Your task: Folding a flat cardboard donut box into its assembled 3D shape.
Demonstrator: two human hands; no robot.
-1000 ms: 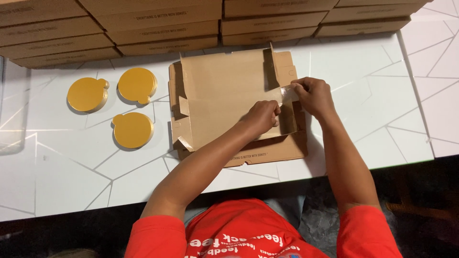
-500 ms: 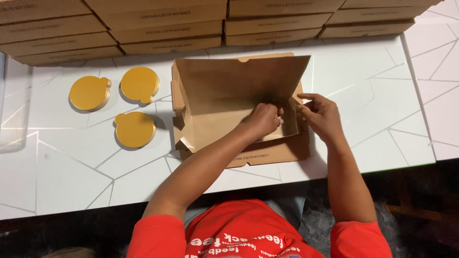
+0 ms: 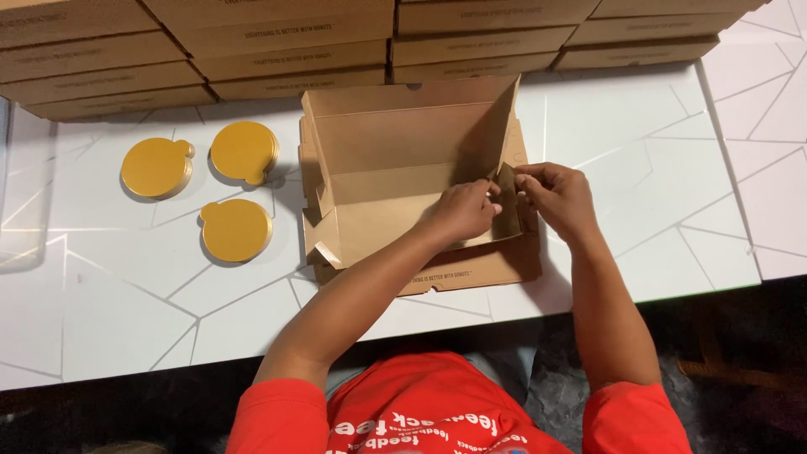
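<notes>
White desk (image 3: pixel 639 168), boxes (image 3: pixel 294 38) stacked far; both hands (image 3: pixel 461 210) (image 3: pixel 559 197) pinching box flap (image 3: pixel 507 187), holding right wall upright; gold discs (image 3: pixel 235 229) left.

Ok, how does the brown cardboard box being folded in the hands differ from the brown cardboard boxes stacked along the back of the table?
The brown cardboard box being folded lies open, walls half raised, inside showing; the stacked brown cardboard boxes are closed and flat-topped. The folded one sits alone on the white table, with the left hand and right hand on its right-side flap; the stacked ones lie in piles, untouched. Both share the same plain brown cardboard.
</notes>
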